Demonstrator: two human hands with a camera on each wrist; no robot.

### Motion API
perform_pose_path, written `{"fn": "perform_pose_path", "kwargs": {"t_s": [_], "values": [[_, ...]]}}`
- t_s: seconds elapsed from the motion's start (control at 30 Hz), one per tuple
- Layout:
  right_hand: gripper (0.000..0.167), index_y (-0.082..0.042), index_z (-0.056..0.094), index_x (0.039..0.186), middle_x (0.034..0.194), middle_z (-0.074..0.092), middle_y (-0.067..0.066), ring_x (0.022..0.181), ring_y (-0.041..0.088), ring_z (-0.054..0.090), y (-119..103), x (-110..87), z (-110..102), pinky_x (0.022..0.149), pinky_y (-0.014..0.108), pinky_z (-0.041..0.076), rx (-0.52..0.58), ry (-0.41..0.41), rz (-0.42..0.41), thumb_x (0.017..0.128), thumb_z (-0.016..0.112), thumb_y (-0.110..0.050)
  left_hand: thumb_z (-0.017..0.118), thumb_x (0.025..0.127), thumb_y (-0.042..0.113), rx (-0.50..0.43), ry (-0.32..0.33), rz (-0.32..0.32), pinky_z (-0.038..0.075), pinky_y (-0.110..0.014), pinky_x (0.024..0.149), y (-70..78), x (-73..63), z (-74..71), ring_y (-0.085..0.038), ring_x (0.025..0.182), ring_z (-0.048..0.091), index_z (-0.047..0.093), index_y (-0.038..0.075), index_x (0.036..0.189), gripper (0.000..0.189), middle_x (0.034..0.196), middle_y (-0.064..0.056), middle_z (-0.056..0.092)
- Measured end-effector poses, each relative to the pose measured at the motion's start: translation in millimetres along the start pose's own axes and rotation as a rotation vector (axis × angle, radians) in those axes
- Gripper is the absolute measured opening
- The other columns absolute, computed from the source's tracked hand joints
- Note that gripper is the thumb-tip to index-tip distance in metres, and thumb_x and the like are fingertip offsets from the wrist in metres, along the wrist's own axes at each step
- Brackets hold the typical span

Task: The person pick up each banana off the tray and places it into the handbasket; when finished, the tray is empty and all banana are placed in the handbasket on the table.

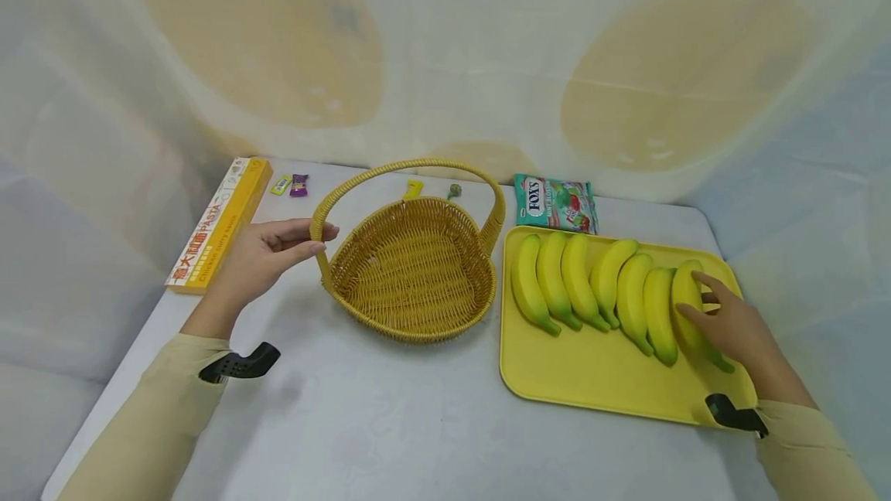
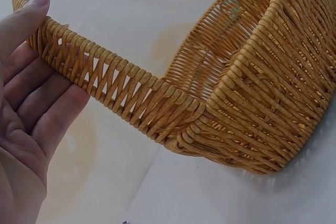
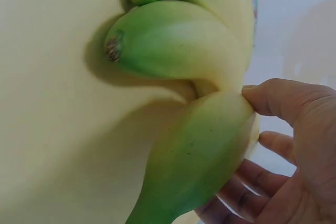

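My left hand [image 1: 261, 257] holds the left side of the handle of a yellow-brown wicker basket [image 1: 414, 336]. In the left wrist view the thumb lies over one side of the handle [image 2: 110, 72] and the fingers lie behind the other. My right hand [image 1: 734, 327] grips the rightmost banana [image 1: 685, 296], thumb on one side and fingers on the other. That banana slants with its green stem towards me. Several other bananas [image 1: 575, 277] lie side by side to its left on a yellow tray [image 1: 578, 377]. Inside, the basket shows only its woven bottom.
A teal candy bag [image 1: 557, 203] lies behind the tray. At the far left is a yellow-and-white pasta box [image 1: 219, 226], with a purple wrapped candy [image 1: 299, 185] and a yellow-green one [image 1: 281, 185] beside it. Small items, including a yellow packet [image 1: 413, 189], lie behind the basket.
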State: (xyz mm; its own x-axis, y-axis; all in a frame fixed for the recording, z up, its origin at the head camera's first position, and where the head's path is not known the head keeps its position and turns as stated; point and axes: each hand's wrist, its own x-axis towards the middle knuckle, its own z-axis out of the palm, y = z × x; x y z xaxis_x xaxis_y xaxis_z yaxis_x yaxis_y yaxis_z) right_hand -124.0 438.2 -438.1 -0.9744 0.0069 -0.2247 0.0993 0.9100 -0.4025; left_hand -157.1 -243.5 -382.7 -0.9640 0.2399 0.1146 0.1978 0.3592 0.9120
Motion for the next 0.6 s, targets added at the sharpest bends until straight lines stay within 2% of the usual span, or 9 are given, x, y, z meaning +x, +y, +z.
{"fn": "perform_pose_path", "kwargs": {"t_s": [0.13,0.37,0.6], "values": [[0.08,-0.001,0.018,0.161,0.137,0.045,0.043,0.113,0.059,0.054,-12.5,-0.4,-1.8,0.08,0.063,0.053,0.002,0.032,-0.041,0.105,0.052,-0.047,0.071,0.098,0.026,-0.003,0.003,-0.007,0.052,-0.018,0.095,-0.3,-0.1,0.3,-0.01,0.111,0.069,0.073,0.01,0.123,0.03,0.12,-0.003,0.074],[0.073,-0.004,0.028,0.159,0.137,0.05,0.039,0.106,0.055,0.059,-41.4,-5.7,-5.1,0.077,0.064,0.053,0.01,0.091,-0.137,0.104,0.058,-0.04,0.072,0.097,0.024,-0.002,0.0,-0.012,0.052,-0.017,0.094,0.0,-1.1,0.5,-0.008,0.111,0.069,0.072,0.009,0.126,0.032,0.121,-0.004,0.073],[0.07,-0.007,0.031,0.159,0.138,0.051,0.036,0.107,0.052,0.06,-68.4,-10.2,-7.9,0.079,0.062,0.053,0.039,0.06,-0.187,0.104,0.059,-0.038,0.072,0.097,0.021,-0.008,0.001,-0.002,0.053,-0.017,0.093,0.4,-0.1,1.6,-0.008,0.11,0.069,0.072,0.008,0.126,0.032,0.121,-0.005,0.074]]}}
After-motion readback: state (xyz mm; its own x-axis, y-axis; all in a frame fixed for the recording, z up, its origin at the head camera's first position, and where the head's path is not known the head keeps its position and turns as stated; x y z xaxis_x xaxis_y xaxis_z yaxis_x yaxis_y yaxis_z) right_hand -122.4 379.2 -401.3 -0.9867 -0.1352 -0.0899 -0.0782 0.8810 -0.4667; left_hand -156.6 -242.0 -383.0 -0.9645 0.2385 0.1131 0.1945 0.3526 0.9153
